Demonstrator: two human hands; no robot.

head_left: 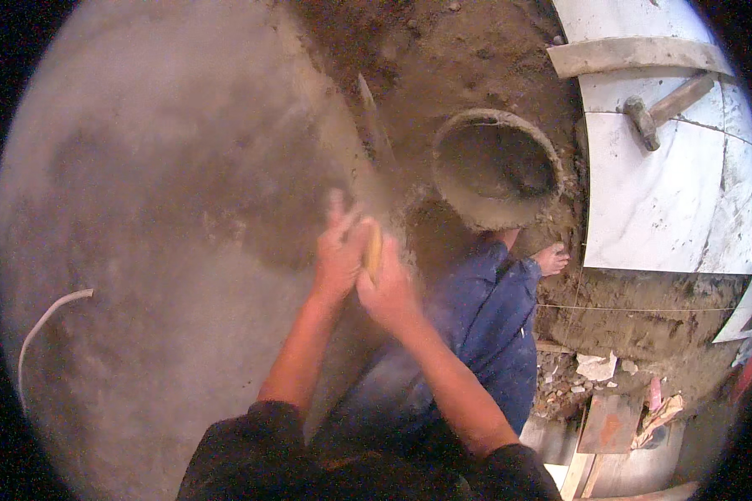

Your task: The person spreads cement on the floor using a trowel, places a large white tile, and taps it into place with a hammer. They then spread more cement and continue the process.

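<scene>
My right hand [388,288] is closed round a yellowish, narrow piece [374,252], which looks like a handle; the rest of it is blurred or hidden. Right beside it, my left hand [337,259] has a couple of fingers stretched out and apart, smeared by motion. Whether it touches the yellowish piece I cannot tell. Both hands are over the edge of a grey cement surface [167,334]. Beyond them a thin, pointed strip [372,117] leans along that edge. A round, mortar-crusted basin [551,159] stands to the right of the hands.
White tiles [652,192] lie at the right, with a hammer [647,121] and a curved grey bar [635,56] on them. A taut string [643,309] crosses below. Rubble [597,367] and boards [610,423] lie lower right. A pale hose [46,317] lies far left.
</scene>
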